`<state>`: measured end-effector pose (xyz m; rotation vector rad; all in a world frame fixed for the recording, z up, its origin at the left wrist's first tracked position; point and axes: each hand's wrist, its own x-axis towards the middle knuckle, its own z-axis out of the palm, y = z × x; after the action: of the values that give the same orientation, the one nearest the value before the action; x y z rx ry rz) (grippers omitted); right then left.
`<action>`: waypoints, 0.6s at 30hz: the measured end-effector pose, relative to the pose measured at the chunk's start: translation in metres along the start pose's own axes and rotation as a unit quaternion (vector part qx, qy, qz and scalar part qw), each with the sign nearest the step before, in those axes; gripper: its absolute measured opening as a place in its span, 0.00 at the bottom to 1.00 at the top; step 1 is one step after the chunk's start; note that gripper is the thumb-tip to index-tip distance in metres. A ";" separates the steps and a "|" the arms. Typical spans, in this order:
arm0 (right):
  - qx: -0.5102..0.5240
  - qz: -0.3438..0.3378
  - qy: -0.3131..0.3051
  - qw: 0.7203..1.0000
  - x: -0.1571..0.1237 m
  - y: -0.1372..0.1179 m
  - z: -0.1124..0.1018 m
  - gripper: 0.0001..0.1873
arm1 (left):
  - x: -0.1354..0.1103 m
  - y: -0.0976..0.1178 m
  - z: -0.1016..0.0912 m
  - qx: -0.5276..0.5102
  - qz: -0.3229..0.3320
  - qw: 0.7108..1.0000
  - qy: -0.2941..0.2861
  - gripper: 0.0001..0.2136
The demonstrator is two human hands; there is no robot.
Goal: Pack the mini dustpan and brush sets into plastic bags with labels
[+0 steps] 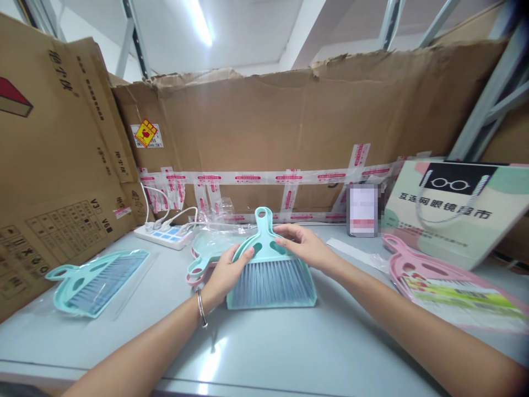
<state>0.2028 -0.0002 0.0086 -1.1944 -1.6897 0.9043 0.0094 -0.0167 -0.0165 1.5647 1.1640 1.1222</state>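
In the middle of the table a turquoise hand brush with grey-blue bristles lies nested in a matching dustpan, handles pointing away from me. My left hand grips the set's left edge, thumb on top of the brush. On the opposite side my right hand is closed on the upper right shoulder, its fingers bent near the handle base. Behind my left hand lie more dustpan sets, a turquoise one over a pink one, with clear plastic around them; my hand partly hides them.
To the left, a bagged turquoise brush-and-dustpan set lies on the table. A pink set with a printed card lies at right, before a paper bag. Behind stand a phone, a power strip and cardboard.
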 end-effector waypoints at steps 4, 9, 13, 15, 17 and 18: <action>0.032 0.024 0.008 0.999 -0.001 -0.006 0.002 0.15 | 0.001 -0.001 0.001 0.024 0.003 0.999 0.022 0.18; 0.149 0.051 -0.077 0.985 0.002 -0.005 0.003 0.19 | -0.002 0.001 0.004 0.043 0.038 0.998 -0.005 0.16; 0.203 0.088 -0.100 0.970 0.003 -0.003 0.001 0.22 | -0.005 0.001 0.005 0.048 0.071 0.996 -0.035 0.15; 0.197 0.091 -0.083 0.973 0.002 -0.001 0.004 0.22 | -0.005 0.000 0.005 0.045 0.064 0.996 -0.039 0.15; 0.178 0.087 -0.069 0.978 0.001 0.000 0.008 0.22 | -0.004 -0.001 0.005 0.043 0.058 0.997 -0.040 0.15; 0.168 0.082 -0.065 0.980 0.001 0.000 0.010 0.23 | -0.004 -0.001 0.005 0.042 0.057 0.997 -0.041 0.15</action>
<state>0.1934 -0.0004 0.0054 -1.0729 -1.4770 1.3368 0.0129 -0.0211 -0.0196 1.7452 1.0911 1.0840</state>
